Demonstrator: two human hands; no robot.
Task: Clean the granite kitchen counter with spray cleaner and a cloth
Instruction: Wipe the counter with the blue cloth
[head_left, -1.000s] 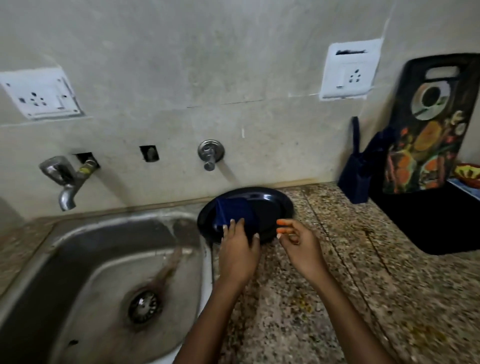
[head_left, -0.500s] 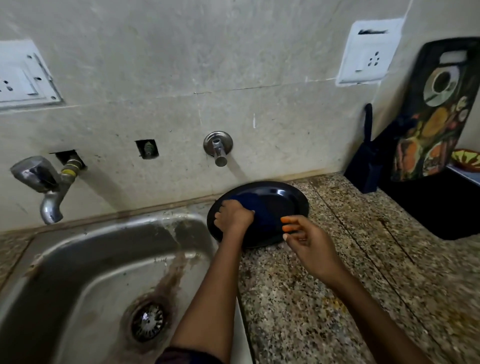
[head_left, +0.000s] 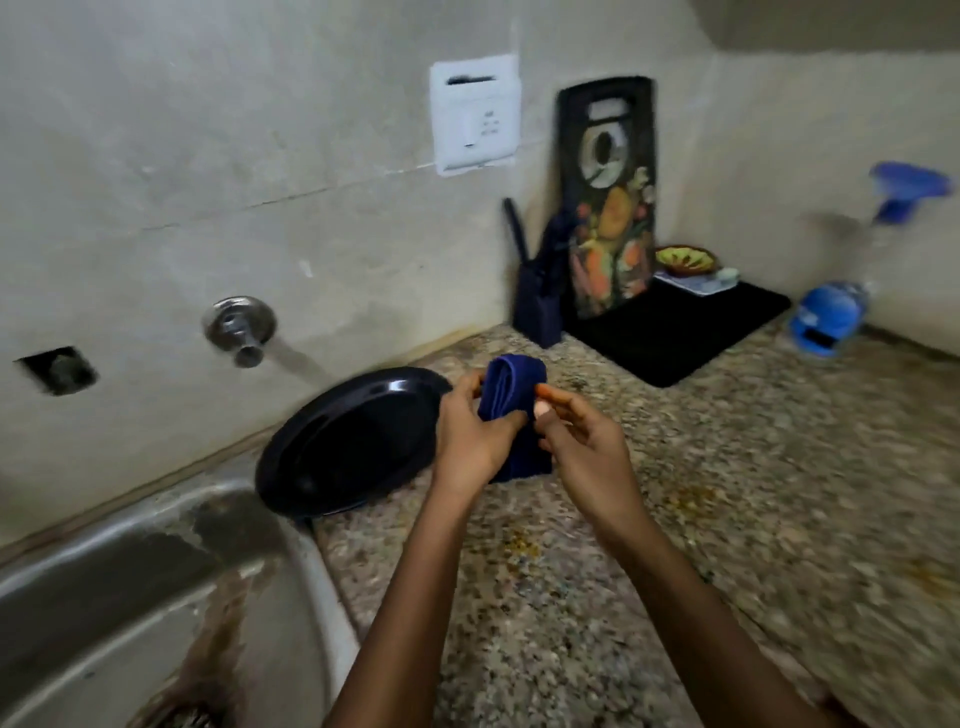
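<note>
Cloth (head_left: 511, 400): dark blue, folded — held up above the desk, between both hands
Left hand (head_left: 467, 441): fingers closed round the cloth
Right hand (head_left: 584, 452): fingertips pinching its edge
Plate (head_left: 348, 441): black, just left of the hands, by the sink (head_left: 130, 582)
Desk (head_left: 727, 493): speckled granite
Spray bottle (head_left: 841, 291): blue, far right — blurred

Colours and patterns on the counter

We see a navy blue cloth (head_left: 511, 395), a glossy black plate (head_left: 353, 441), and a counter (head_left: 727, 493) speckled in brown, beige and black with some yellow stains. The cutting board (head_left: 608, 208) is black with an orange and green fruit print; the spray bottle (head_left: 831, 317) has a blue label and blue trigger.
</note>
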